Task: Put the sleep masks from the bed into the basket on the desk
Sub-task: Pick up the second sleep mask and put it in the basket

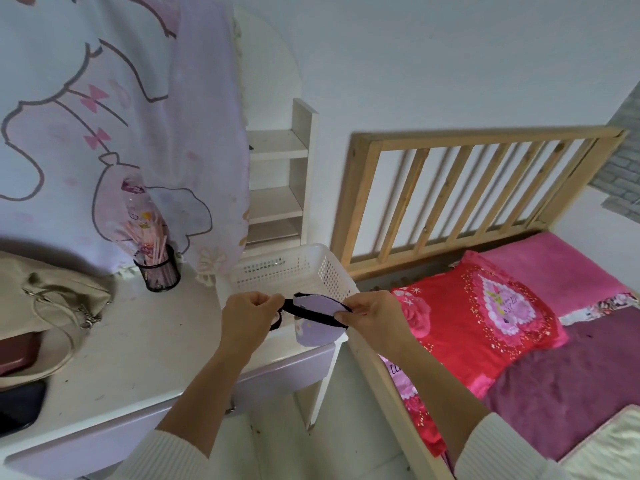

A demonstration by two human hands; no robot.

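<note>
Sleep mask (317, 318), lilac with black edging and strap, held in the air between both hands, right at the near rim of the white basket (322, 271). Left hand (247, 318): grip pressed together on the black strap end. Right hand (375, 317): grip pinching the mask's other edge, fingers closed on the fabric. Mask body hangs slack below and between the two grips, partly folded.

Basket sits just beyond the grips, on the corner of the desk (138, 348) nearest the bed (554, 358). Through the perforated wall it looks unfilled, though its floor is mostly hidden.

Bed lies to the right of the right-hand grip: red pillow, pink and purple covers. No other mask visible on the part in view; the rest runs out of frame, so cannot rule more out.

Judgement: this mask is off the bed but not yet in the basket. Left: lower and release it inside, then check the bed for others.
</note>
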